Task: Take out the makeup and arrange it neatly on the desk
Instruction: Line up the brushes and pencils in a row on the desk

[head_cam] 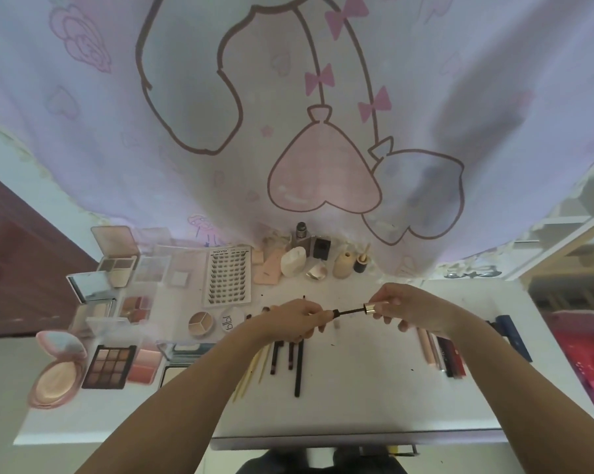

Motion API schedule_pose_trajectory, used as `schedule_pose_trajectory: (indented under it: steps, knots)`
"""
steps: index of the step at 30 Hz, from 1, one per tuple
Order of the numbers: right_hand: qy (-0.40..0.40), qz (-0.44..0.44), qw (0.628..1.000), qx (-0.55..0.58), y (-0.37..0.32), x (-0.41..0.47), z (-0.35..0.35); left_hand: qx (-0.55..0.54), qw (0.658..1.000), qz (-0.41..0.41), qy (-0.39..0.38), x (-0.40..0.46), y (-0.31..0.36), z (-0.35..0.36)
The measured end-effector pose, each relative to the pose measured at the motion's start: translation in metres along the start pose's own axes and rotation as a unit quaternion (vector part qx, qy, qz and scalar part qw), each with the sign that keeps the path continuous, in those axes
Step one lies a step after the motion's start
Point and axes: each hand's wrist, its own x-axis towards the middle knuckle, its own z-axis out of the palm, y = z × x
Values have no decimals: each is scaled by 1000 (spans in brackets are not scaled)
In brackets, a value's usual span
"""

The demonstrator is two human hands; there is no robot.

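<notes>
1. Mascara tube: mid-frame, held roughly level above the desk; body mostly hidden, dark neck visible.
2. Mascara wand: dark, out of the tube, gold cap at its right end.
3. Brushes: dark and pale handles side by side, lower centre, lying flat.
4. Palettes, left of frame: nine-pan eyeshadow palette, round pink compact open.
5. Lash tray: upper centre, flat.
6. Bottles: upright, back edge.
7. Pencils and tubes: parallel, right side.
</notes>
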Motion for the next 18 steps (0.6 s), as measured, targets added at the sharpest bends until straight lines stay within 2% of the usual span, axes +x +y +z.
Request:
schedule_pose_trajectory:
  steps: [3, 5, 9, 14, 16, 18]
  knots:
    - [1, 25, 1000, 1, 13, -3, -5, -15, 998, -33, -42, 1, -6, -7]
    - [32, 51, 998, 19, 27, -11, -14, -40, 996, -54, -50, -1, -17, -13]
    - [67, 98, 982, 145, 51, -20, -15, -134, 989, -55, 27, 5, -25, 7]
    - [84, 154, 961, 216, 62, -4, 26, -176, 979, -90, 49, 42, 4, 81]
    - [109, 166, 961, 191, 64, 3, 39, -140, 980, -102, 98, 57, 10, 98]
    - [141, 170, 968, 119, 64, 9, 51, -1, 982, -96, 163, 68, 12, 103]
